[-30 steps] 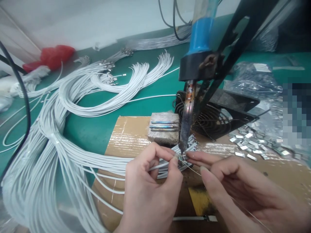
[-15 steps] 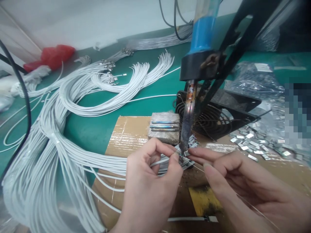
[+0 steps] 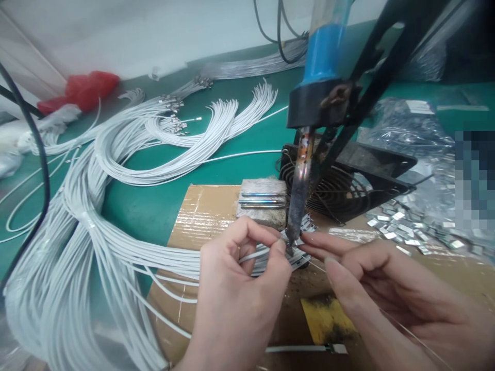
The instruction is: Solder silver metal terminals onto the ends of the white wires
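Note:
My left hand (image 3: 240, 293) is closed, thumb and forefinger pinching a white cable (image 3: 254, 255) near its end, right beside the tip of a soldering iron (image 3: 297, 198). The iron points down from a black stand. From the other side, my right hand (image 3: 390, 288) reaches in with a thin solder wire (image 3: 317, 266) running through its fingers. Its fingertips also touch a small metal connector (image 3: 299, 241) at the iron tip. The exact joint between cable and connector is partly hidden. Behind my left hand lies a bundle of white cables (image 3: 154, 250).
A metal block (image 3: 263, 216) with thin rods stands on cardboard (image 3: 204, 206). Behind the iron is a black fan (image 3: 348, 180). Loose metal connectors (image 3: 406, 232) lie to the right, near clear plastic bags (image 3: 410, 129). One cable with a connector end (image 3: 336, 349) lies in front.
Both hands stay almost in place at the iron tip. The solder wire and the connector shift very slightly; the cable is still pinched.

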Available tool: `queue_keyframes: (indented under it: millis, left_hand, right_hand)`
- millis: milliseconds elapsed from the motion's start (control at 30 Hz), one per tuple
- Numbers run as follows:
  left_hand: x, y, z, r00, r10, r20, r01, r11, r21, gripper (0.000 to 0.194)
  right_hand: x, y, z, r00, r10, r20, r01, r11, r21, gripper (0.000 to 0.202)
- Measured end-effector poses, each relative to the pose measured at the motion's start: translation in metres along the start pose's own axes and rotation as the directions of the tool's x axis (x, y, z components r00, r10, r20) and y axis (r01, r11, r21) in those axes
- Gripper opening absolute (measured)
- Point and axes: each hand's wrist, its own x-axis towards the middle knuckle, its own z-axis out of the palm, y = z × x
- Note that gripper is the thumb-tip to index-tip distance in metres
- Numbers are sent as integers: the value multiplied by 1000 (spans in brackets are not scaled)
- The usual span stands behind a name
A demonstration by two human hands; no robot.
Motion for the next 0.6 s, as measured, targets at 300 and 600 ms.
queue_keyframes:
  millis: [300,600]
  left_hand:
    - [1,2,0,1000,14,-17,-14,1000,-3,11]
    - [1,2,0,1000,5,-17,-5,1000,4,12]
  right_hand:
    - [0,-3,4,999,-1,-40,3,999,45,27]
    - [0,-3,4,999,5,-35,-2,998,62,27]
